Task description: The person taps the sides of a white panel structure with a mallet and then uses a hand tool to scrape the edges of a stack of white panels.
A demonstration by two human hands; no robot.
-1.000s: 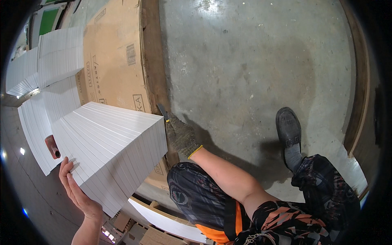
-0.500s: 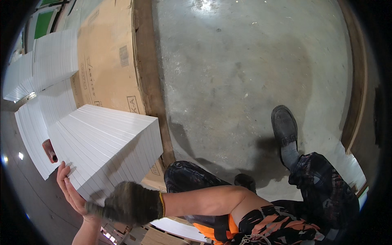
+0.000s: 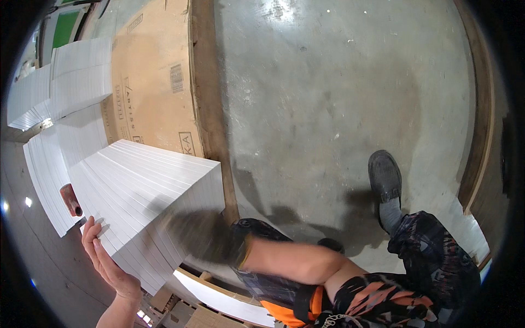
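Observation:
A stack of white boards (image 3: 128, 186), set on edge in a slanted row, stands at the left. My left hand (image 3: 109, 268) is bare and lies along the stack's near left edge. Its fingers are stretched out, the tips against the boards. Just beyond those fingertips is a reddish-brown tube-like piece (image 3: 71, 200) with a dark hole in its end. My right hand (image 3: 210, 236), in a dark work glove with a yellow cuff edge, is over the stack's near right side. Motion smears its fingers, so their pose and any contact are unclear.
A large brown cardboard sheet (image 3: 156, 76) extends behind the stack, beside a wooden edge (image 3: 210, 87). More white stacks (image 3: 82, 71) stand at the far left. Grey concrete floor (image 3: 328, 98) spreads to the right, with my dark shoe (image 3: 385, 174) on it. A white panel (image 3: 224, 300) lies below.
My gloved right hand has moved right and up, away from my left hand and across the stack's front. My left hand stays at the stack's edge. The view has shifted slightly.

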